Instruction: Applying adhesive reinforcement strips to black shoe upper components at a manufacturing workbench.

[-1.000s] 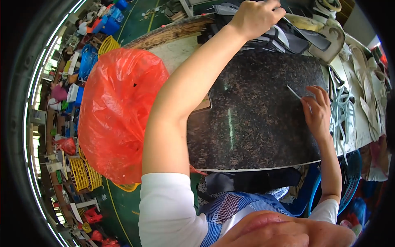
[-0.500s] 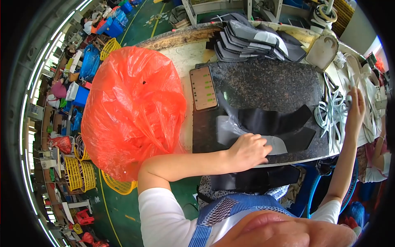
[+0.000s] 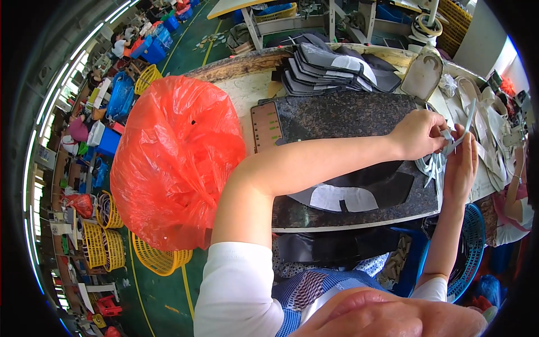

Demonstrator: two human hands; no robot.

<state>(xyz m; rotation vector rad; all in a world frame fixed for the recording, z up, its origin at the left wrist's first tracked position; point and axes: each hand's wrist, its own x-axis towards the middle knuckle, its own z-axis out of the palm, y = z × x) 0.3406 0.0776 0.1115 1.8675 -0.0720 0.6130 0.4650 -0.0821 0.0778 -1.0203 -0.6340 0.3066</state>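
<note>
White strip [image 3: 457, 133] pinched by left hand [image 3: 418, 133] and right hand [image 3: 461, 163] at worktop [image 3: 348, 115] right edge; step: picking up a strip, next needs careful alignment.

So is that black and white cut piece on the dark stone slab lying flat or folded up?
Flat. The black and white piece lies spread on the slab, no edge lifted or doubled over.

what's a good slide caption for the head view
Both hands, left hand and right hand, pinch a pale strip at the dark stone slab's right edge.
</note>
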